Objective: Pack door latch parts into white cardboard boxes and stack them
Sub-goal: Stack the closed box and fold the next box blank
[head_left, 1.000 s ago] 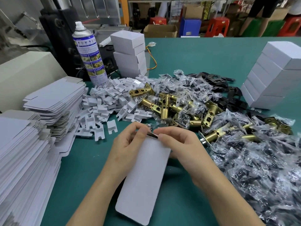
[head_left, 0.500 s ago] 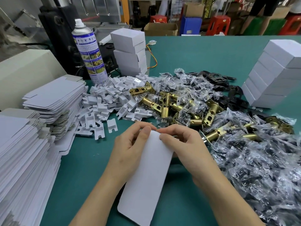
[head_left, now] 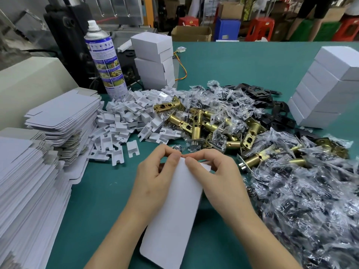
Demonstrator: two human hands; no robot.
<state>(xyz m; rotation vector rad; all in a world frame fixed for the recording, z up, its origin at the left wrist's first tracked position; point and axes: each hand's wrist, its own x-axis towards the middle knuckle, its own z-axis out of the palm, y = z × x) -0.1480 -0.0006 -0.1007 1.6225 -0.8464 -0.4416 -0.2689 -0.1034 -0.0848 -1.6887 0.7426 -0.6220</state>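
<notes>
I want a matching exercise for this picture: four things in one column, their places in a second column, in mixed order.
1 spray can
2 flat box blank
3 brass latches
4 black strike plates

a centre of view
b back left, upright
c pinched by left hand and right hand
d beside the right-side stack of white boxes

Pairs: 1-b, 2-c, 3-a, 4-d

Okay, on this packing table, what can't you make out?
All in the head view:
1. Far end of the white box blank: hidden by the pinching left hand and right hand.
2. Label print on the spray can: too small to read.
3. Contents of the clear bags: hidden by crinkled, glaring plastic.
4. Rest of the flat blank stack: cut off by the left and bottom edges.
</notes>
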